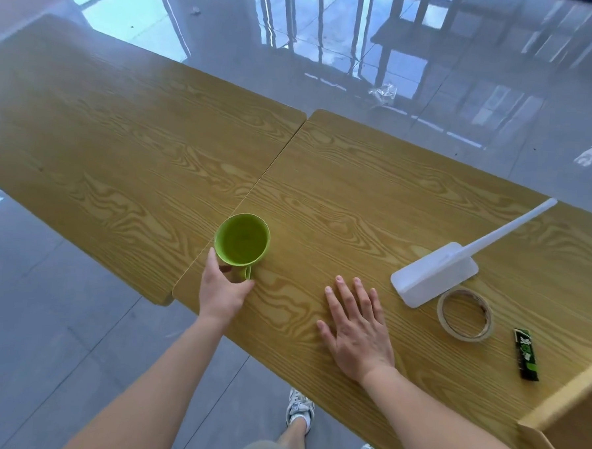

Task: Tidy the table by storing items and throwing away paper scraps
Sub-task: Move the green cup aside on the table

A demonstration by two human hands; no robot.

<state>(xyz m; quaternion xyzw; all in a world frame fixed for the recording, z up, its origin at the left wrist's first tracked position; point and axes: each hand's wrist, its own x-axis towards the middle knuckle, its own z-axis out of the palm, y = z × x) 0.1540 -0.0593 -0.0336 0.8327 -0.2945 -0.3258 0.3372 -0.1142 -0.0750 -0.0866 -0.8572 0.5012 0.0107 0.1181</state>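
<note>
A green cup (242, 239) stands upright on the wooden table (341, 178) near its front edge. My left hand (221, 287) is wrapped around the cup's handle at its near side. My right hand (356, 325) lies flat on the table with its fingers spread and nothing in it. To the right lie a white dustpan (436, 273) with a long handle, a roll of beige tape (465, 314) and a small green-and-black sachet (525, 353).
An open cardboard box (565, 424) sits at the lower right corner. A second table (103, 138) butts against this one on the left. The floor is glossy grey tile, with my shoe (299, 408) below the table edge.
</note>
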